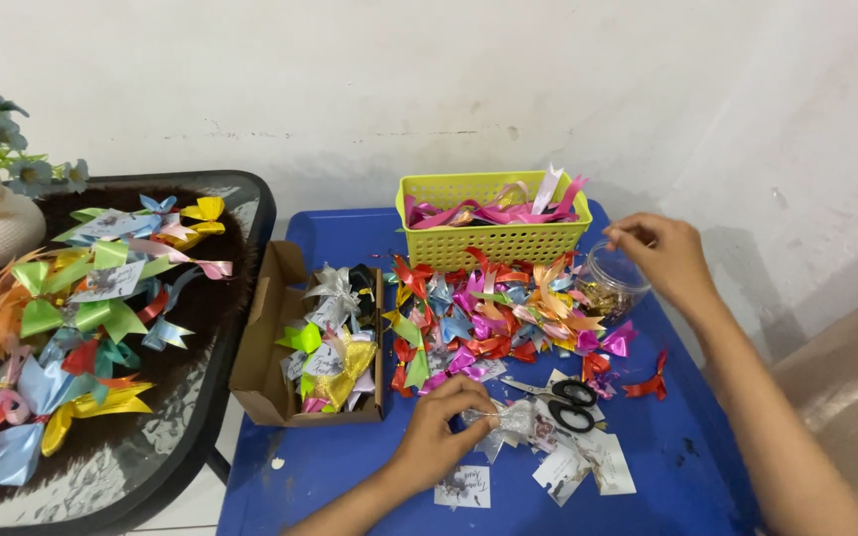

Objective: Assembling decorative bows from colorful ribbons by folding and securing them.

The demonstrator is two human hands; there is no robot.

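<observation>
— Where is the silver ribbon bow (514,419)?

— Pinched in the left hand (441,429), low over the blue table (687,447), scissors (560,400) just to its right.

— And the right hand (662,253)?

— Well apart, up and to the right, fingertips closed together above the clear jar (608,283); what they grip is too small to tell.

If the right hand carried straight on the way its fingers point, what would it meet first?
The right hand points left and slightly down, fingertips above the clear jar. Going on, it would probably first meet the rim of the yellow basket, though depth is unclear and it might pass in front.
</observation>
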